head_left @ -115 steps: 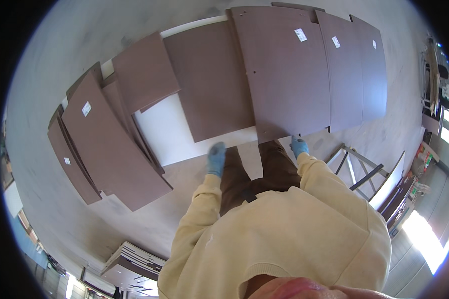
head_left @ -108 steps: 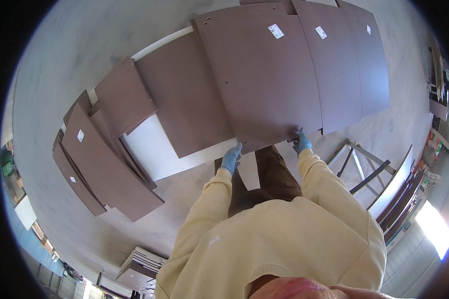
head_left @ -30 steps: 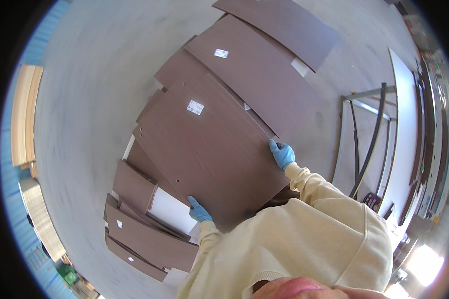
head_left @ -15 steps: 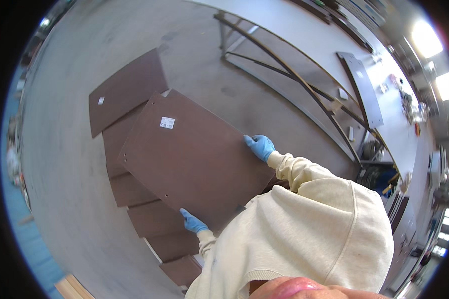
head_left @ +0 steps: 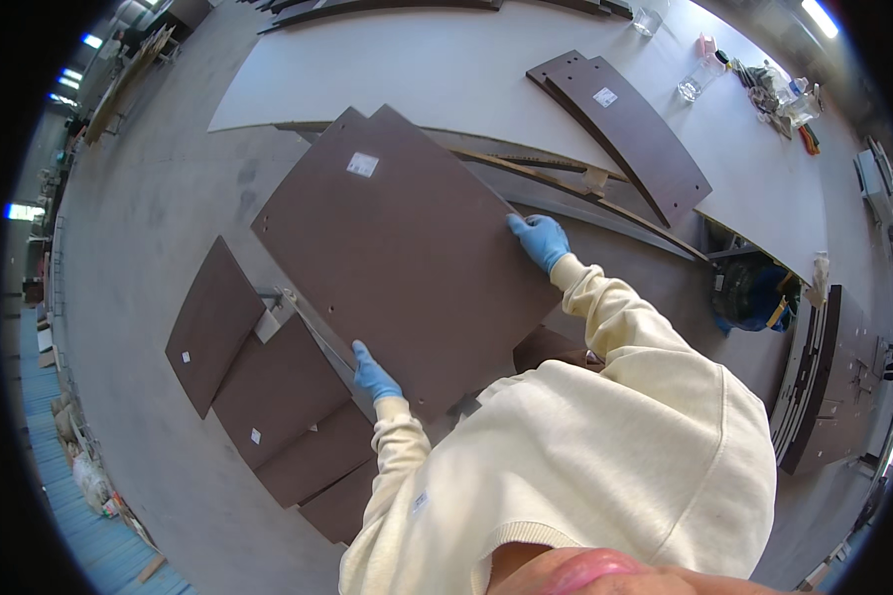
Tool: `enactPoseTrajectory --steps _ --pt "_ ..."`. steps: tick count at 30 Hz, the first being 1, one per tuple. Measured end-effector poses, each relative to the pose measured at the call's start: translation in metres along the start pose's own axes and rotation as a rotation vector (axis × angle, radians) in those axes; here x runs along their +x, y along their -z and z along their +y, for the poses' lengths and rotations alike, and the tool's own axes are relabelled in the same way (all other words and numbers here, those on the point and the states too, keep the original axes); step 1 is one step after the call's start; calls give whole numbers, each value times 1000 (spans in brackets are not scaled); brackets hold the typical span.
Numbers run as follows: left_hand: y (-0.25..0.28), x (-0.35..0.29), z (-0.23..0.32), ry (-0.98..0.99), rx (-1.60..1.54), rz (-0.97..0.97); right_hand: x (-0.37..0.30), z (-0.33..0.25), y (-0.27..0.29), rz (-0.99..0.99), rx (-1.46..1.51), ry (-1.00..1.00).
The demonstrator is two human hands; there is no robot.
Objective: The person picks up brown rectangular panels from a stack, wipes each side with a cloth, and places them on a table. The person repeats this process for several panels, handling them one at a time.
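Both my hands, in blue gloves, carry a large flat dark-brown panel with a white label and small holes near its edges. My left hand is closed on the panel's near left edge, thumb on top. The right edge is gripped by my right hand, its thumb over the face and its other fingers hidden beneath. At the far end the outline steps into two corners; whether that is a notch or a second panel below, I cannot tell. The panel's far end overlaps the edge of a white-topped table in the picture.
Left of me, several brown panels lie overlapping in a low stack. A curved brown panel rests on the table, near clear containers and tools. Below the table's right end stands a blue bin. More boards are at the right.
The held panel has moved away from the stack and toward the table, with both hands still gripping it. My view has swung so the table fills more of the far side.
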State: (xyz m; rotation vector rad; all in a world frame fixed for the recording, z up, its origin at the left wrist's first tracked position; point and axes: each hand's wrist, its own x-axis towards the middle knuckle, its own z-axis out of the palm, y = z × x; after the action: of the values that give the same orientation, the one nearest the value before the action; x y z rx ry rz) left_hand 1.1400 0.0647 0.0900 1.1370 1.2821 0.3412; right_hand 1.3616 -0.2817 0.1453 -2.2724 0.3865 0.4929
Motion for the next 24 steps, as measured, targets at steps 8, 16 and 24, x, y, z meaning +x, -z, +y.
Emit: enactPoseTrajectory --steps 8,16,24 --pt "-165 10 55 28 157 30 117 -36 92 79 -65 -42" --pt "-210 51 66 71 -36 -142 135 -44 154 89 -291 253" --pt "-218 67 72 232 87 -148 119 50 238 419 -799 187"
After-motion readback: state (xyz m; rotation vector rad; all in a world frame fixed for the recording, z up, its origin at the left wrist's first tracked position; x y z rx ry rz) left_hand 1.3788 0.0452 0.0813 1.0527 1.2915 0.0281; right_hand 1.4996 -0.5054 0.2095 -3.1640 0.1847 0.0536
